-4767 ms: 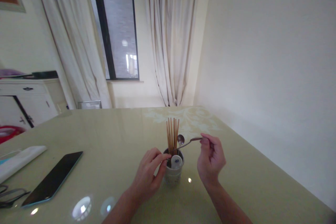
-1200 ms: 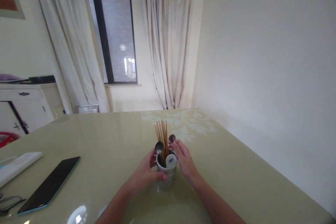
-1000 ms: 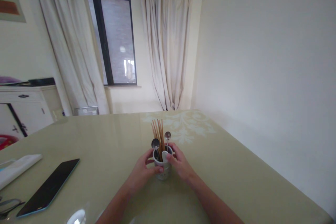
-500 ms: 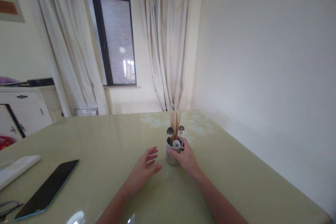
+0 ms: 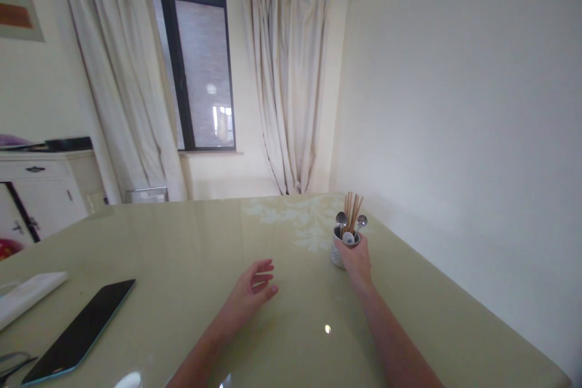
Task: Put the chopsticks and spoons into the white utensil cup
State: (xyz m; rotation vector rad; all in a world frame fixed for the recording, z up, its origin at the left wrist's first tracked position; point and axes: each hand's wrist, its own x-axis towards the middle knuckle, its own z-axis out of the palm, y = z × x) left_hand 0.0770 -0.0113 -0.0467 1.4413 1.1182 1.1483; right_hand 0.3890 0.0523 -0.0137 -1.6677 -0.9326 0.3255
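A grey-white mug (image 5: 337, 254) stands upright at the right of the table, and my right hand (image 5: 357, 262) grips it from its near right side. Several wooden chopsticks (image 5: 351, 209) rise out of it. With them are a dark-looking metal spoon (image 5: 341, 218), a shiny metal spoon (image 5: 362, 220) and a white spoon (image 5: 348, 237) with a blue mark. My left hand (image 5: 255, 284) hovers left of the mug, apart from it, fingers spread and holding nothing.
The pale green table (image 5: 191, 242) has a glossy top. At its left lie a black tablet (image 5: 82, 330), a white flat object (image 5: 31, 297) and scissors-like handles (image 5: 13, 364). A white wall (image 5: 454, 133) runs along the right edge.
My right hand has moved the mug with its chopsticks and spoons to the right and slightly farther away. My left hand has stayed nearly in place.
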